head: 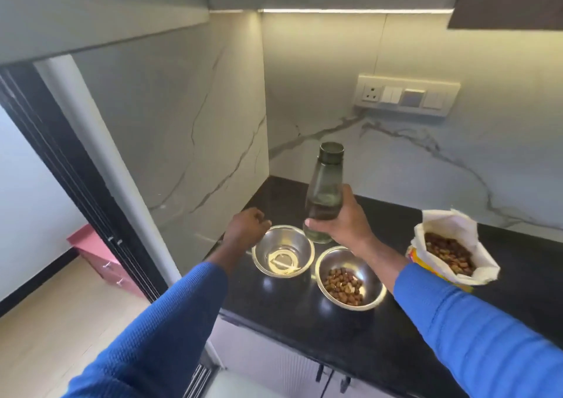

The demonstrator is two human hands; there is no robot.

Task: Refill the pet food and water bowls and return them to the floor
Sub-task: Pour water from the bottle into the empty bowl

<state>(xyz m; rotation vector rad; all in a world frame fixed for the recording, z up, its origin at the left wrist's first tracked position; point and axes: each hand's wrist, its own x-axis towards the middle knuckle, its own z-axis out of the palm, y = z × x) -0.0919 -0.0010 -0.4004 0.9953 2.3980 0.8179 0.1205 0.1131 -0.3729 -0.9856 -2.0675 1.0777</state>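
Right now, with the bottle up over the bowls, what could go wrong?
The bottle is capped; it must be opened before pouring. The kibble bowl sits right beside the empty bowl, so a sloppy pour could wet the food. The open kibble bag stands near the right forearm and could tip.

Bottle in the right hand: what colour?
Translucent dark green bottle, cap included; head view, the only one.

Both bowls, the empty one [283, 251] and the kibble-filled one [350, 277], are polished steel with mirror-bright walls. The bottle [325, 189] is smooth, tinted, see-through, glass or plastic. The countertop [304, 321] is glossy black stone. The kibble bag [451, 248] is crinkled white paper or plastic. The sleeves [475, 327] are ribbed blue knit.
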